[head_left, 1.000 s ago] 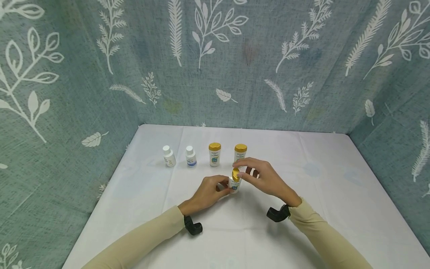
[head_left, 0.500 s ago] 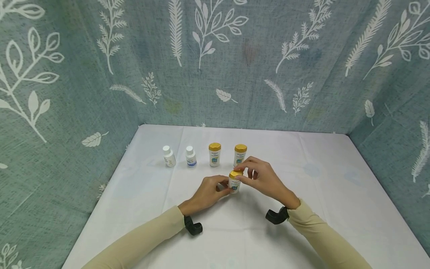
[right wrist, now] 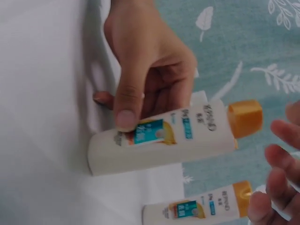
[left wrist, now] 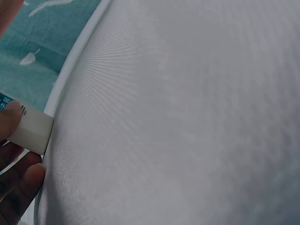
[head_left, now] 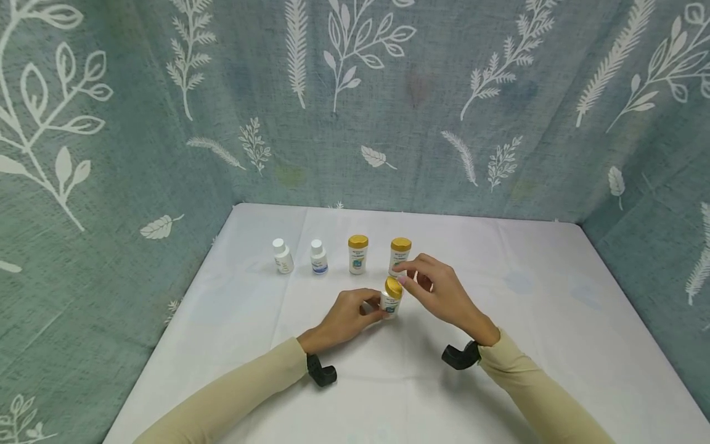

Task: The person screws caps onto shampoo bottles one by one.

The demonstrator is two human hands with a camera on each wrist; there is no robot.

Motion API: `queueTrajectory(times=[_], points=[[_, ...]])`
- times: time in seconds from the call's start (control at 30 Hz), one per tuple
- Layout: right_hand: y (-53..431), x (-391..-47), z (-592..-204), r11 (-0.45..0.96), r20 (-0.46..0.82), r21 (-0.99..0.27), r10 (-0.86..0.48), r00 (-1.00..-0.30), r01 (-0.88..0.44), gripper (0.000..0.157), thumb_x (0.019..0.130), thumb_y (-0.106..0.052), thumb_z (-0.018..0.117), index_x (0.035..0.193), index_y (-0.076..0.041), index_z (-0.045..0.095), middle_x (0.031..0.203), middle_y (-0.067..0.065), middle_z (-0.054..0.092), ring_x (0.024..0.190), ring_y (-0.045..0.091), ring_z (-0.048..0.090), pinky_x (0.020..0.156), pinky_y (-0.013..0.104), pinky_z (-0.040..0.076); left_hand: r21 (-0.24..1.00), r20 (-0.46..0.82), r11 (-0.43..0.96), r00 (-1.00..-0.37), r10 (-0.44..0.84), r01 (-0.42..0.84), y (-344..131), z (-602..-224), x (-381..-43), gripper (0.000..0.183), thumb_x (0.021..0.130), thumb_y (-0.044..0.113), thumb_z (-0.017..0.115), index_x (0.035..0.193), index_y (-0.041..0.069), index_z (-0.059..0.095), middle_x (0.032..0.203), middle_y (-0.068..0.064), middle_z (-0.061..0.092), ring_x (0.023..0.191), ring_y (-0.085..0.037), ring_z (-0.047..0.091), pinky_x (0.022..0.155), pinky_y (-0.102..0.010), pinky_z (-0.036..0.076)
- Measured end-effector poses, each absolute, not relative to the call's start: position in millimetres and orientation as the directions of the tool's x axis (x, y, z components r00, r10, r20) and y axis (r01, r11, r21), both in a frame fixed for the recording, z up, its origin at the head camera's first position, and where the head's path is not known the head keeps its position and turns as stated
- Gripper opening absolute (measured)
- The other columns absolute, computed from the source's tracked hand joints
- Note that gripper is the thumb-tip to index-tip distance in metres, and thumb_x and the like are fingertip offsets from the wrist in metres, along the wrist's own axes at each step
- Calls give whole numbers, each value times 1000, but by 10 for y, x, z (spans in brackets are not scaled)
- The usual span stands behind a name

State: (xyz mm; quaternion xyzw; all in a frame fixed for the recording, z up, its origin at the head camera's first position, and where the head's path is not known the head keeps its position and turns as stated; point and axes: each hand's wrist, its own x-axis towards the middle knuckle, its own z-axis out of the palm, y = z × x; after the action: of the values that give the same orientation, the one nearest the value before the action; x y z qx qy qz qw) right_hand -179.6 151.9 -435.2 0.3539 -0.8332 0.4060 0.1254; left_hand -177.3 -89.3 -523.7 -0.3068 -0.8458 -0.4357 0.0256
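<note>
My left hand [head_left: 346, 314] grips a small white bottle [head_left: 391, 305] with a gold cap [head_left: 393, 287]. The right wrist view shows its thumb across the blue label and the gold cap sitting slightly askew at the neck. In the left wrist view only the lower part of the bottle [left wrist: 35, 129] shows, base against the cloth. My right hand [head_left: 438, 290] hovers by the cap, fingers bent loosely. From the right wrist its fingers [right wrist: 280, 154] appear a small gap away from the cap; its thumb is out of that view.
Behind the hands stand two more gold-capped bottles, one left [head_left: 357, 258] and one right [head_left: 399, 254], close to my right fingers. Further left are two small white-capped bottles [head_left: 283, 259] [head_left: 318, 259]. A white cloth covers the table [head_left: 532, 345]; patterned fabric [head_left: 310, 142] walls it at back and sides.
The gold cap was tipped up in my right fingers, then lay level on the bottle. Now those fingers have drawn off it slightly. My left hand keeps its grip; the head view shifted slightly.
</note>
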Motion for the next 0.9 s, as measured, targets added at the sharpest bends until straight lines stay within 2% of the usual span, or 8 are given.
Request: queueTrajectory(times=[0.07,0.17,0.27,0.5,0.73,0.9], points=[[1551,-1830,-4334,389,484,-592,-528,-698,-706,22,102,-15,68,123,-17,74,109,-5,67,73,9,54,57,28,47,722,311,431,-810,497,542,-893,-5230,-1779,26,92,21,81,116,12,74,107,6,75,93,-8,70,71,-24,57],[1591,-1869,-4321,342,420,-614,-621,-661,-711,27,103,-11,64,129,-19,71,131,-1,66,86,9,60,62,29,52,721,311,430,-808,500,544,-893,-5222,-1789,26,92,21,80,116,11,74,108,5,75,94,-9,70,71,-24,57],[1605,-1883,-4317,324,355,-640,-680,-642,-697,28,104,-13,63,130,-21,69,136,-2,64,92,9,61,65,30,52,719,309,431,-806,505,545,-894,-5211,-1786,26,93,21,80,116,11,74,109,4,75,94,-9,70,71,-25,58],[1567,-1845,-4364,372,366,-634,-627,-687,-677,24,98,-21,73,122,-21,74,113,-9,63,75,10,56,56,32,52,730,284,438,-816,503,524,-902,-5211,-1757,24,93,20,80,114,12,74,108,4,75,94,-6,69,72,-24,58],[1500,-1801,-4392,445,408,-590,-555,-725,-674,23,92,-24,81,113,-19,75,95,-9,60,70,8,54,57,28,52,728,293,437,-815,499,529,-900,-5214,-1766,27,92,20,81,117,12,74,108,6,75,93,-6,68,72,-25,58],[1439,-1767,-4423,467,432,-593,-502,-749,-656,23,86,-24,87,102,-18,71,88,-6,60,68,13,54,56,25,48,727,302,430,-812,499,535,-896,-5220,-1768,27,92,20,81,117,13,74,106,6,75,93,-7,69,72,-26,58]])
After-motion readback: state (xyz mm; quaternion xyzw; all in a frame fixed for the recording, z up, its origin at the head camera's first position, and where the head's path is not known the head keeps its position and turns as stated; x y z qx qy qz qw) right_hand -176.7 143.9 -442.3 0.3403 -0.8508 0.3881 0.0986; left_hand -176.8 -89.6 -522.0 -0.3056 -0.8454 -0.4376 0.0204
